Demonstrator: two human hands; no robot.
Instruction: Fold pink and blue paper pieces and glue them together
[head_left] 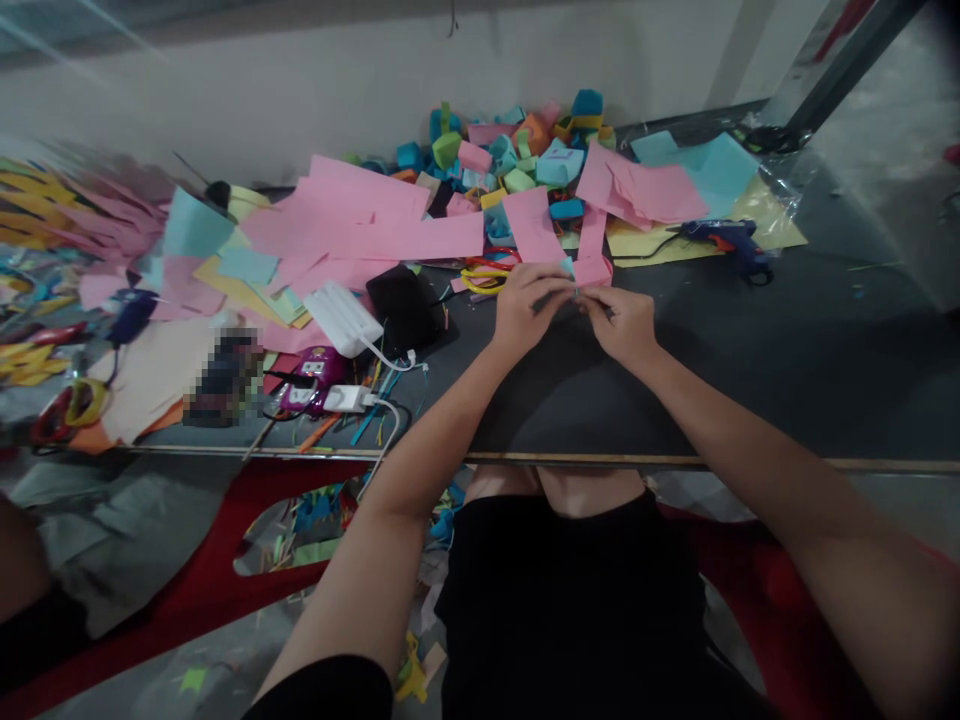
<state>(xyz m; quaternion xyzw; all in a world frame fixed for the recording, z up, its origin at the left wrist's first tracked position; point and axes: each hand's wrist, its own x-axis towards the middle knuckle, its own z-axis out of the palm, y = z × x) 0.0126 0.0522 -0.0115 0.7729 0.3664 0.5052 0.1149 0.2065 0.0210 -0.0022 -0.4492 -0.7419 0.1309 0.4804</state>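
Over the dark table, my left hand (529,305) and my right hand (624,320) meet fingertip to fingertip. Both are closed in a pinch on a small light-blue paper piece (568,266), mostly hidden by the fingers. Just behind the fingertips lies a pink paper strip (592,270); whether the right fingers touch it, I cannot tell. Scissors with red and yellow handles (486,275) lie just left of my left hand.
Small folded paper shapes (517,150) are heaped by the wall. Pink sheets (352,215) spread left, near a white power bank (343,318), a black pouch (405,305) and a purple power strip (319,370). A blue glue gun (731,240) lies at right. Another person's leg (22,570) shows at lower left.
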